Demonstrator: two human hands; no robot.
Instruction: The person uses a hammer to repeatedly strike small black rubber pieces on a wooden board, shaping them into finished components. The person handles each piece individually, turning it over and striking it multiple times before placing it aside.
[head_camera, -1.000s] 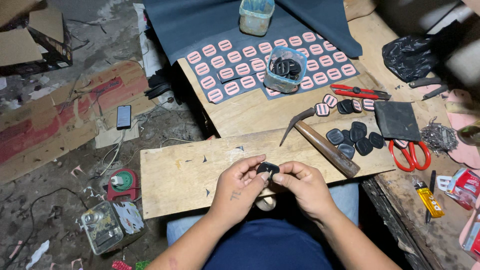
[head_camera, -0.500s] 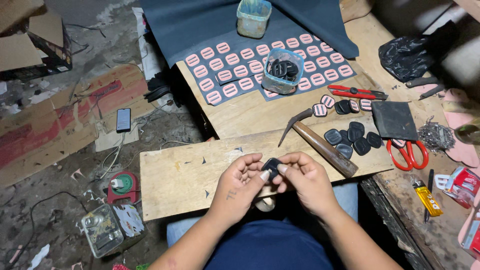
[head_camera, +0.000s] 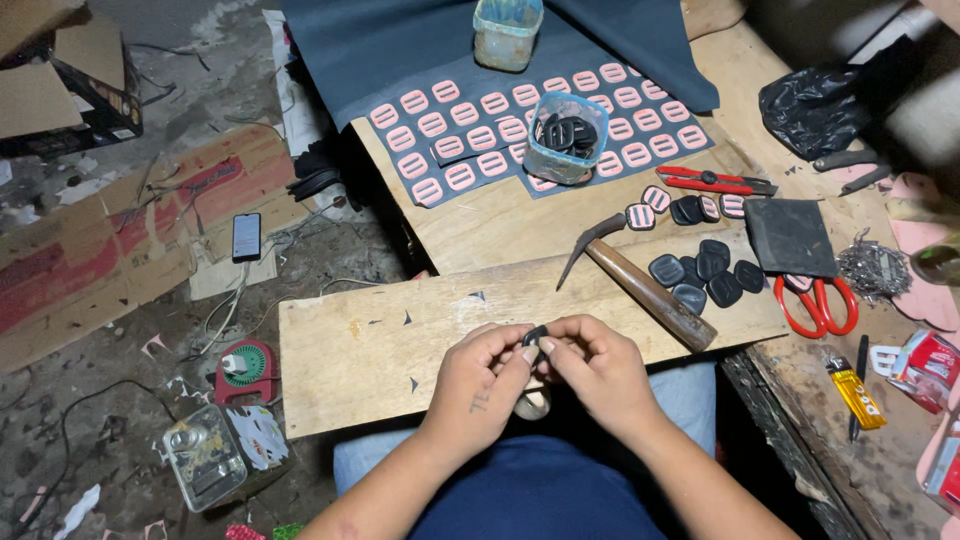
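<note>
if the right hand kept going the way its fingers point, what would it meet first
The right hand points left, so it would meet the small black piece pinched there, then the left hand, already touching it.

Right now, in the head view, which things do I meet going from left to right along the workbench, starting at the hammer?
Hammer → pile of black oval pieces → dark square sheet → red-handled scissors → heap of small metal bits.
</note>
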